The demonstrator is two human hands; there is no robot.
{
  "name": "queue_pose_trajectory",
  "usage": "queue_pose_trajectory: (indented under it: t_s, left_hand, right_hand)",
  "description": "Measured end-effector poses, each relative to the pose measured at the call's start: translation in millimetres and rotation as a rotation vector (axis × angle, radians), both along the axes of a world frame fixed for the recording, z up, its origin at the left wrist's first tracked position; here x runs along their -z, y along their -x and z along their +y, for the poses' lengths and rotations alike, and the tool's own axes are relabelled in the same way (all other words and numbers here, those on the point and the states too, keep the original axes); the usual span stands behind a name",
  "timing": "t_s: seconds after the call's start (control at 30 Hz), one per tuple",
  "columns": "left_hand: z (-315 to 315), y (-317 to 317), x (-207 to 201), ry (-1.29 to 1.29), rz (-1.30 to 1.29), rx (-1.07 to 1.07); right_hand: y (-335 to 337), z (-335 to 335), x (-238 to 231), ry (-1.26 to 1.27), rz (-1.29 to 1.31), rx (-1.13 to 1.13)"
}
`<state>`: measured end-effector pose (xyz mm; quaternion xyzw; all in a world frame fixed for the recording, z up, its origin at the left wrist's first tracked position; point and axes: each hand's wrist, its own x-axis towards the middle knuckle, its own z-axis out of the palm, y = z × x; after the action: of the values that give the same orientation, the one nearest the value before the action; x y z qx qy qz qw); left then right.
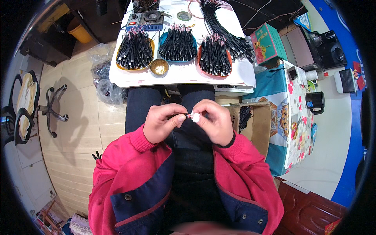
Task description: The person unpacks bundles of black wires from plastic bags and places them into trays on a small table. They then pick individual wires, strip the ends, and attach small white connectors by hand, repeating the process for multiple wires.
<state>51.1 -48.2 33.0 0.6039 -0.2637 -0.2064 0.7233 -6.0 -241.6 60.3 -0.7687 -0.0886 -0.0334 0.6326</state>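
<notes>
Above my lap, my left hand [159, 123] is closed in a pinch on a black cable, whose thin reddish wire ends [188, 116] stick out to the right past the thumb. My right hand [216, 122] pinches a small white piece [196, 117] against those wire ends; its material is too small to tell. On the white table ahead, bundles of similar black cables stand in a yellow tray [151, 62], a blue tray [180, 61] and a red tray [215, 74]. A small round bowl [159, 67] with pale bits sits at the table's near edge.
A blue-grey device [145, 26] with a knob stands at the table's back left, and a long cable bundle [219, 27] lies at the back right. An open cardboard box [254, 129] is beside my right leg. Farther right are a cloth-covered table [299, 149] and a black mug [314, 102].
</notes>
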Motion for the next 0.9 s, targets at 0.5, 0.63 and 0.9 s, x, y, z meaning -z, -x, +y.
queue_pose_trajectory:
  t_s: [0.5,0.63,0.9]
  left_hand:
    - [-3.1,-5.3,11.8,0.618,1.042,0.546]
    - [-4.7,-2.6,8.8,0.625,1.069,0.566]
    - [10.6,-4.3,-14.5,-0.013,-0.105,-0.006]
  right_hand:
    - [-16.7,-5.3,-4.0,0.263,-0.559,0.006]
    - [-14.6,1.6,-3.5,0.264,-0.594,0.045]
    - [-1.8,18.3,11.6,-0.478,0.023,-0.001]
